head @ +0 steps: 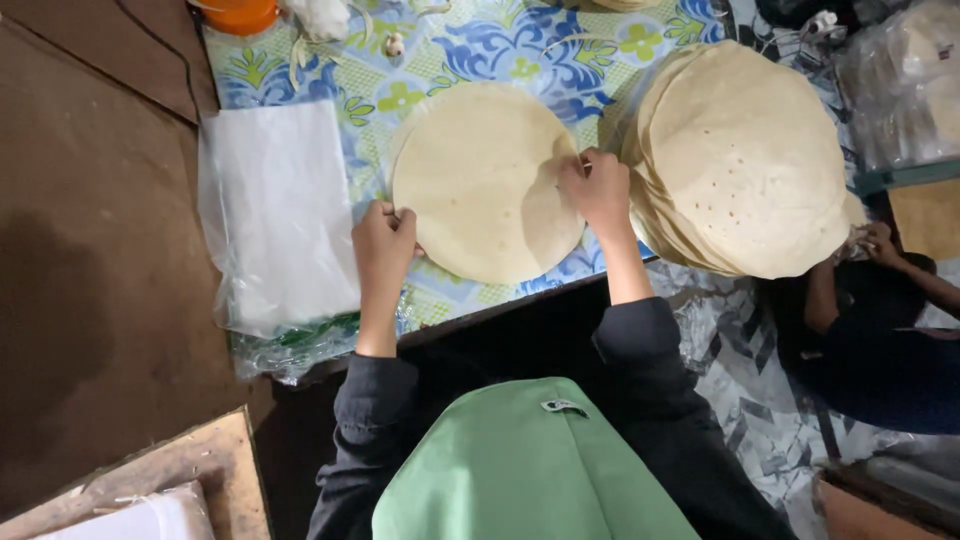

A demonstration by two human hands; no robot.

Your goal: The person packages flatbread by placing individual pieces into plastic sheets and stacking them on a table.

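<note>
A small stack of round pale flatbreads (480, 175) lies on a blue and green flowered mat (400, 85). My left hand (383, 243) grips its left edge, fingers curled over the rim. On the stack's right edge, my right hand (597, 190) pinches the top rounds. Just to the right sits a much larger, slightly fanned pile of the same flatbreads (745, 160), dotted with small holes.
A stack of clear plastic bags (275, 215) lies left of my hands. An orange container (240, 14) stands at the mat's far edge. Another person's arm and hand (880, 245) reach in at the right, beside bagged flatbreads (905, 85). A wooden board (190, 470) is at lower left.
</note>
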